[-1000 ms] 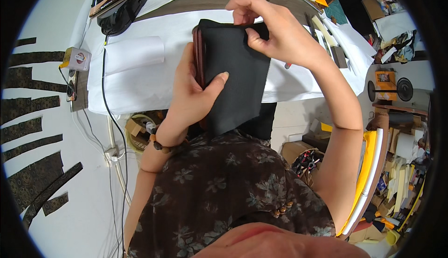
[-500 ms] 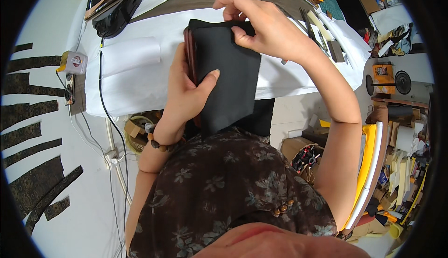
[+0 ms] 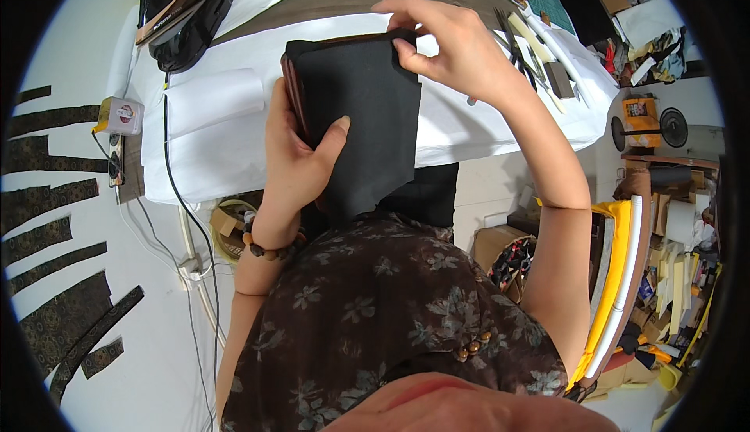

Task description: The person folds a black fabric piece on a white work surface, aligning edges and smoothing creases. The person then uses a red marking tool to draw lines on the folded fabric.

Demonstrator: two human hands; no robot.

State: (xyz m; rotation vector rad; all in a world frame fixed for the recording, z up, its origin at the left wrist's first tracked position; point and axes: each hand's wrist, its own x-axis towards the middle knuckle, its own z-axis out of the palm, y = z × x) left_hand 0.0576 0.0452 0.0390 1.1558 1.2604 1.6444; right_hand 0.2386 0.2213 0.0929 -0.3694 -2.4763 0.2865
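Left hand (image 3: 297, 165): gripping the brown piece (image 3: 291, 88) along its left edge, thumb pressed flat on the black cloth (image 3: 363, 139) in front, the other fingers mostly hidden behind. Right hand (image 3: 462, 53): fingers in a narrow pinch at the cloth's top right corner, thumb on the near face, index at the top edge. Remaining right fingers curl behind, so can't tell what those touch.

Location: cloth + brown piece are held up between my hands, in front of the near edge of the worktop (image 3: 312, 8), over the white sheet (image 3: 223, 168) as I look down.

Status, my read: cloth is laid over the front of the brown piece, which shows as a strip down the left and a thin line along the top. So placement looks roughly done; the top right corner is the bit being worked. Lower end of the cloth hangs loose toward my lap, its bottom edge slanted, so that part looks not yet dealt with. Can't tell if anything is glued or stitched; back side is hidden.

Not in use: iron (image 3: 181, 1) on its black base (image 3: 199, 35) at left, dark block (image 3: 558, 80) at right.
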